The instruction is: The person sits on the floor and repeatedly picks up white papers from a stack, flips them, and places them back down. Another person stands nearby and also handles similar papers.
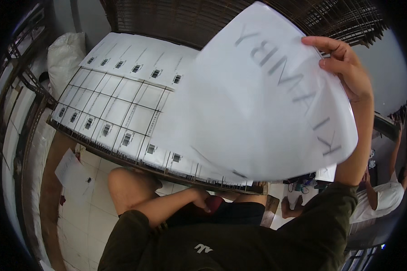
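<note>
Raised at the upper right, my right hand [341, 67] pinches the edge of a large, thin white sheet [257, 104] with big grey lettering. The sheet curves down across the right part of the rack and hides what lies beneath it. Flat white sheets [144, 58] with small barcodes lie in overlapping rows on the wire rack [133, 104], its grid showing over some of them. Down at my lap, my left hand [197, 198] is curled next to a dark red thing [215, 205]. What its fingers hold, if anything, is hidden.
More wire racks [167, 22] stand behind the sheets. A stuffed white sack [67, 58] sits at the far left, and a loose white sheet [72, 174] lies on the tiled floor. Another person in a white shirt [384, 201] is at the right.
</note>
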